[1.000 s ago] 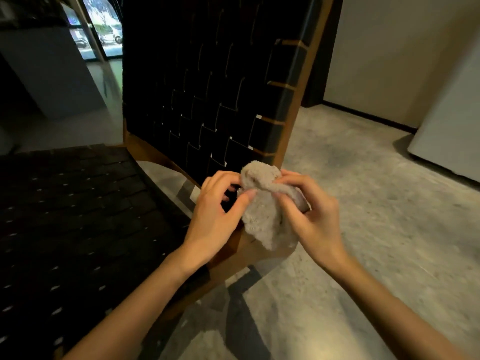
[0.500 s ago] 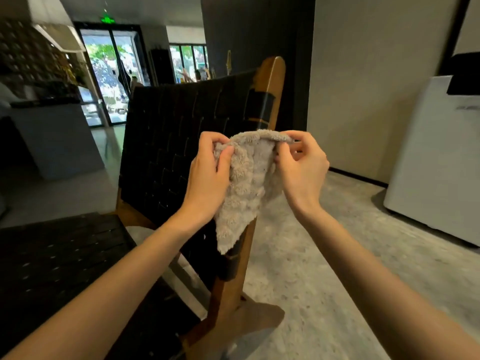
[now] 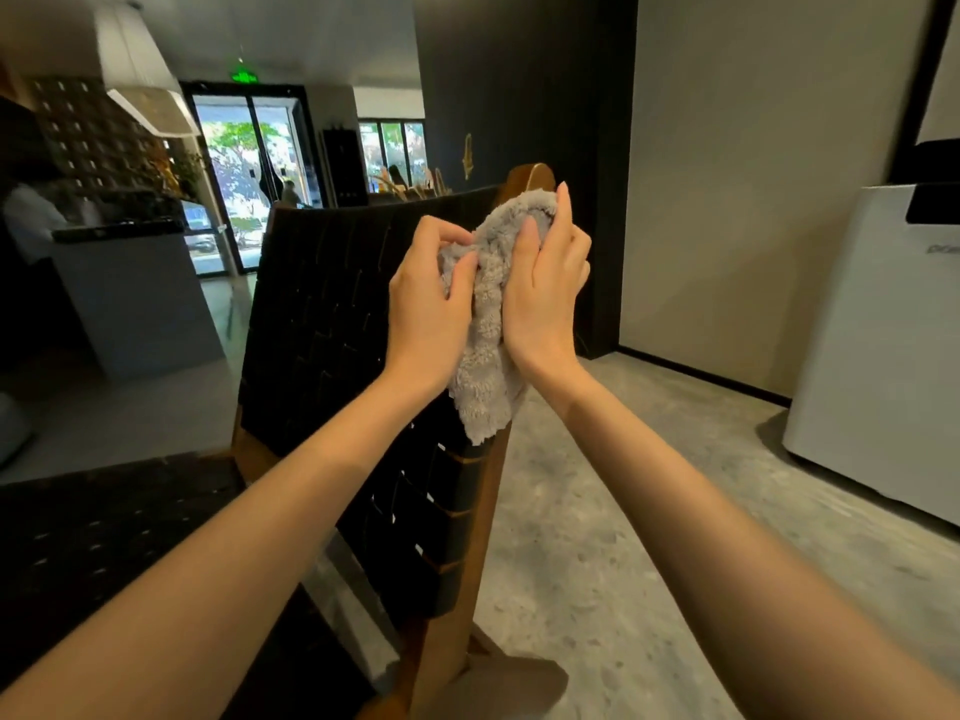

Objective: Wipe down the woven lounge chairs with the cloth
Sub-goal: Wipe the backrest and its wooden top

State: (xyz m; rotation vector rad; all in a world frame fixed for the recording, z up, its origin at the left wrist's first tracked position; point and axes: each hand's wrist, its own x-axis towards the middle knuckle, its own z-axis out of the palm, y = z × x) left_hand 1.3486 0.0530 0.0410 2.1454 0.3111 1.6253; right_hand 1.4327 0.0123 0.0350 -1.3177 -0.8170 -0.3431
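Observation:
A fluffy grey cloth (image 3: 491,356) hangs bunched between both hands at chest height. My left hand (image 3: 428,314) pinches its left side with thumb and curled fingers. My right hand (image 3: 545,288) holds the right side, fingers stretched up along the cloth and thumb on its front. Right behind the cloth is the black woven backrest (image 3: 322,335) of a lounge chair, and the cloth's top sits near the upper right corner of its wooden frame (image 3: 530,176). The chair's black woven seat (image 3: 93,543) lies at lower left.
A white appliance (image 3: 878,345) stands on the grey concrete floor at the right wall. A grey counter (image 3: 130,298) is behind the chair at left, with glass doors beyond it. Open floor stretches right of the chair.
Both hands have lifted the cloth from near the bottom of the backrest to its top right corner. The view has tilted up with them.

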